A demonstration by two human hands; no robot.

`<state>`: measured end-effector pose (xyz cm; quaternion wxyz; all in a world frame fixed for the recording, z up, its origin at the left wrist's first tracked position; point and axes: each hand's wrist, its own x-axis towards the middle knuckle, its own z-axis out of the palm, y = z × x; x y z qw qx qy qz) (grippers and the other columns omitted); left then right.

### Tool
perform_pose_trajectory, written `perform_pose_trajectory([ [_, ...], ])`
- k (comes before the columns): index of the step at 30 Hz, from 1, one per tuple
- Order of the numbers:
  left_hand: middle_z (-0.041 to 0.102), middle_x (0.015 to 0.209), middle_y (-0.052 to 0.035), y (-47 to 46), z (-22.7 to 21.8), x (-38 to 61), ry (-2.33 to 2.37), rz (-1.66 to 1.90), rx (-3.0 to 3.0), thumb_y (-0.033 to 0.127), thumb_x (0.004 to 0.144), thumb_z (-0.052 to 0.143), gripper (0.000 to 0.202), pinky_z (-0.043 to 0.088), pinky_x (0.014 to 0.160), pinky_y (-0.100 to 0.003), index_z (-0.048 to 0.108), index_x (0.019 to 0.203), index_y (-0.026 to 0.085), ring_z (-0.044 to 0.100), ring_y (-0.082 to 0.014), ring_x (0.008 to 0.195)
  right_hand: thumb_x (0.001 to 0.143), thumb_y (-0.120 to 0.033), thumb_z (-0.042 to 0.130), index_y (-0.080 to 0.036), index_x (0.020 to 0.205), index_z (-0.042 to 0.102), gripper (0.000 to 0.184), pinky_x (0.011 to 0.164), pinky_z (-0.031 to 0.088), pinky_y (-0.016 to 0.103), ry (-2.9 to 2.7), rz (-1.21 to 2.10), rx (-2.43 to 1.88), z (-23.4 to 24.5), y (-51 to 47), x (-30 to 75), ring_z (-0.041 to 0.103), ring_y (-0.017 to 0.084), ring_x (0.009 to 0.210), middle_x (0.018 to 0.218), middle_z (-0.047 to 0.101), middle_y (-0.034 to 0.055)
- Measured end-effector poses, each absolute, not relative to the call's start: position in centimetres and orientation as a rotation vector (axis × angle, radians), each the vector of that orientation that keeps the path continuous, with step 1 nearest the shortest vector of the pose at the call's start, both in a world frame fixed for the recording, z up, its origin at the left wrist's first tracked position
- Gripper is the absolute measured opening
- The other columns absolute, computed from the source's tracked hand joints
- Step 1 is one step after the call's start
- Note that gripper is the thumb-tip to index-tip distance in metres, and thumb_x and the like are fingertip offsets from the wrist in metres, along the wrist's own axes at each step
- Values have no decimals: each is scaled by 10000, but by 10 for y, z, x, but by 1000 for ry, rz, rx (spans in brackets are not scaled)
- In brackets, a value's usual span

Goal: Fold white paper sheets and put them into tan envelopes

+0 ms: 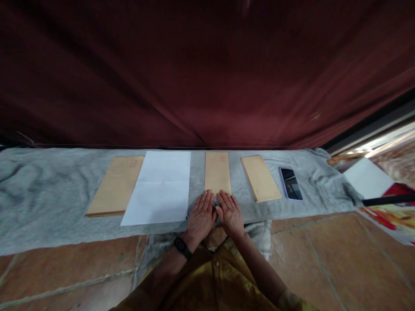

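A brown paper envelope (217,170) lies upright before me on a grey cloth (311,190). Flat on its near end rests my left hand (201,216), fingers stretched out, a black band on the wrist. My right hand (231,214) lies beside it in the same way, palm down, thumbs close together. The envelope's lower edge is hidden under both hands. Left of it are white paper sheets (164,190), which overlap a stack of brown envelopes (113,185). To the right, a smaller pile of envelopes (261,179) sits slightly turned.
A phone (291,184) with a pale purple case lies right of the smaller pile. Behind the cloth-covered surface hangs a dark red curtain (207,86). Tiled floor (311,259) shows below its front edge. Colourful printed paper (392,214) stands at the far right.
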<state>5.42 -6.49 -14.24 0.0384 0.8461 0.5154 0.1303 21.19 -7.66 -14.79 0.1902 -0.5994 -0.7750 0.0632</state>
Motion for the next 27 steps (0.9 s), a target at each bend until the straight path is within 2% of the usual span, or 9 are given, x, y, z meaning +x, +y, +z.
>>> perform_pose_trajectory([
  [12, 381, 1590, -205, -68, -145, 51, 1690, 410, 2548, 429, 997, 432, 649, 304, 1234, -479, 365, 1516, 45, 282, -286, 1518, 1058, -313, 375, -177, 1536, 415, 498, 1209, 304, 471, -2111, 102, -1725, -155, -81, 230, 439, 248, 1438, 1557, 454, 112],
  [17, 370, 1596, -204, -69, -143, 53, 1725, 412, 2532, 391, 1004, 416, 634, 288, 1241, -478, 346, 1526, 38, 279, -283, 1520, 1056, -313, 376, -178, 1542, 403, 505, 1214, 285, 473, -2115, 90, -1737, -158, -81, 231, 418, 251, 1451, 1566, 441, 108],
  [23, 349, 1629, -107, -62, -139, 70, 1474, 396, 2636, 280, 1009, 371, 573, 263, 1254, -421, 322, 1557, 116, 259, -218, 1530, 1048, -264, 361, -176, 1539, 411, 501, 1217, 274, 484, -2120, 84, -1743, -156, -81, 230, 411, 247, 1455, 1566, 441, 107],
  [27, 375, 1616, -106, -55, -140, 76, 1363, 389, 2660, 263, 1000, 363, 586, 233, 1263, -416, 307, 1565, 119, 281, -201, 1522, 1031, -218, 352, -186, 1549, 394, 520, 1220, 271, 486, -2127, 84, -1740, -156, -81, 231, 402, 239, 1461, 1571, 435, 99],
])
